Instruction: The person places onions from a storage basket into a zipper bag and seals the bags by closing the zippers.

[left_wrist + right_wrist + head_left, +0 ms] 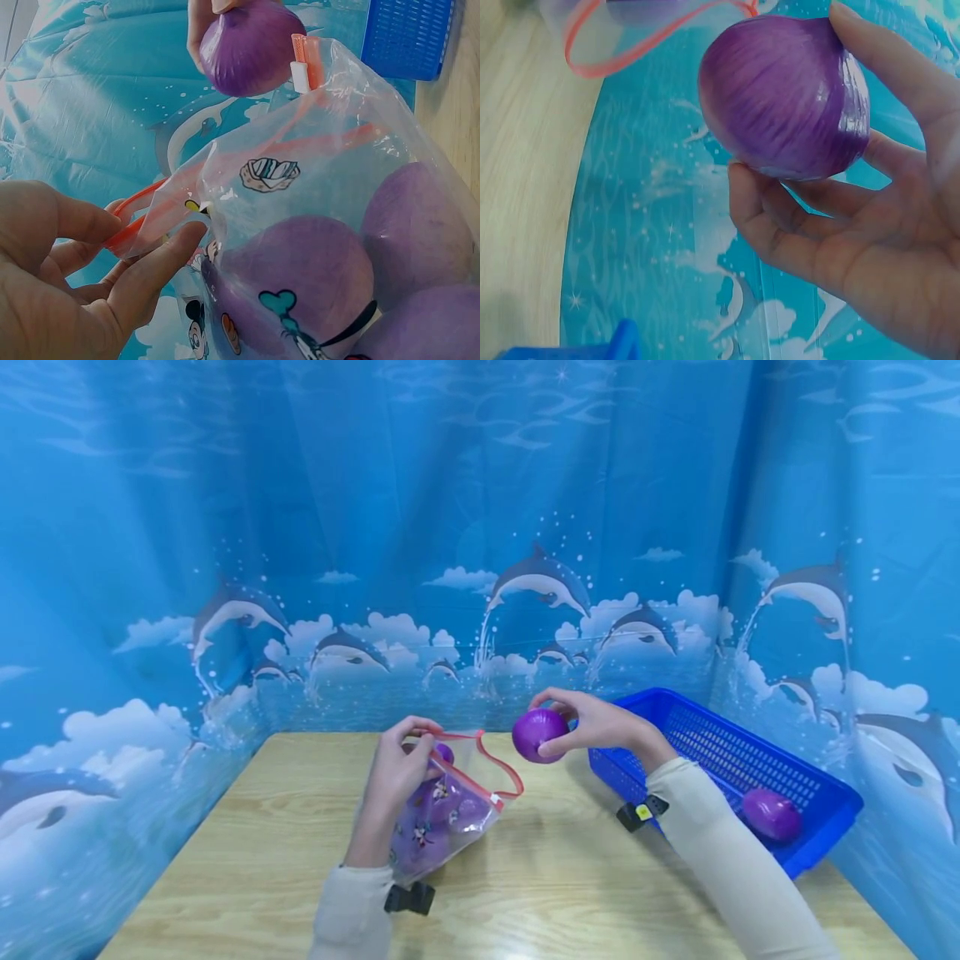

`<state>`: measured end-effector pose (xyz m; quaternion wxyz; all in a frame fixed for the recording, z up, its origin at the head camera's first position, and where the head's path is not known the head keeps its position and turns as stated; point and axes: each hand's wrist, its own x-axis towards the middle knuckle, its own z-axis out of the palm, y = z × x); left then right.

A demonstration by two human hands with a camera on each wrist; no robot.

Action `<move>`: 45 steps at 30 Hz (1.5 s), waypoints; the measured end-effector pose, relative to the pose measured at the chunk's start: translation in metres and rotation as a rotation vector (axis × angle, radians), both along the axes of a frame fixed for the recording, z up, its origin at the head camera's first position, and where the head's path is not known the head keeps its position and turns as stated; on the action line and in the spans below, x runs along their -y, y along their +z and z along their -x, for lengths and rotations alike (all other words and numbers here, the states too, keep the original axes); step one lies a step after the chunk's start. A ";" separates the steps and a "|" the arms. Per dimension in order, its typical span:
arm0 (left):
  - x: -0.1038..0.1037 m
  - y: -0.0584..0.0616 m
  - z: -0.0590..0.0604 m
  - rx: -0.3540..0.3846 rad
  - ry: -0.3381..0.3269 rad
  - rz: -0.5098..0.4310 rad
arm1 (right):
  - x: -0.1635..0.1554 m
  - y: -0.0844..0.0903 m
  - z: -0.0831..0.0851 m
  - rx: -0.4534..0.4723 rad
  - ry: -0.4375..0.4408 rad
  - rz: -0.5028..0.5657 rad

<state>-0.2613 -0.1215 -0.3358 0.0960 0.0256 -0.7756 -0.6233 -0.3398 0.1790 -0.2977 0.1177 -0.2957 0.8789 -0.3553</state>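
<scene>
My left hand (400, 764) pinches the red zip edge of a clear, cartoon-printed zipper bag (457, 806), whose mouth gapes to the right. Several purple onions (300, 270) show through its plastic in the left wrist view. A white slider (300, 77) sits at one end of the zip. Just right of the bag's mouth, my right hand (596, 722) holds a purple onion (540, 735) in the air between thumb and fingers. In the right wrist view that onion (784, 97) looks shiny and is apart from the bag's red rim (630, 64).
A blue perforated basket (738, 752) stands on the right of the wooden table (262, 827), partly behind my right forearm. Another purple onion (772, 815) lies in its near end. A blue dolphin-printed curtain (480, 527) hangs behind and around the table.
</scene>
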 end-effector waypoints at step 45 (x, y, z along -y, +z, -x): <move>0.000 -0.001 0.002 -0.014 -0.032 0.018 | 0.070 -0.031 -0.032 -0.159 0.125 0.032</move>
